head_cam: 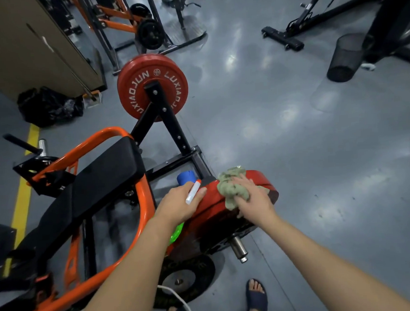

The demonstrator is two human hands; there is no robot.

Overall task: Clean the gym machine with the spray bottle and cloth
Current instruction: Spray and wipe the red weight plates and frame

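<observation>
Orange tubes of the gym machine point(140, 205) are curving round off to the left of the left hand, and the black seat pad point(101, 176) is lying inside them. No wet marks are showing on them, so I cannot tell if they are wiped yet.

The left hand point(177, 201) is gripping the spray bottle point(185, 177). Its fingers are curling round the neck by the white trigger. The blue top is poking out past the knuckles, and a bit of the green body is peeking out under the wrist.

Just to the right of this hand, the near red weight plate point(211, 213) is sitting on its bar, and both hands are meeting over it. The right hand point(253, 198) is pressing the green-grey cloth point(226, 185) down on the top edge of that plate, with the cloth bunched up in its fingers.

I think the wiping part is going on now, and only on this one plate. Far past both hands, the other red weight plate point(153, 87) is waiting. It, the pad and the tubes are looking like jobs left to do, so most of the cleaning is probably to come.
</observation>
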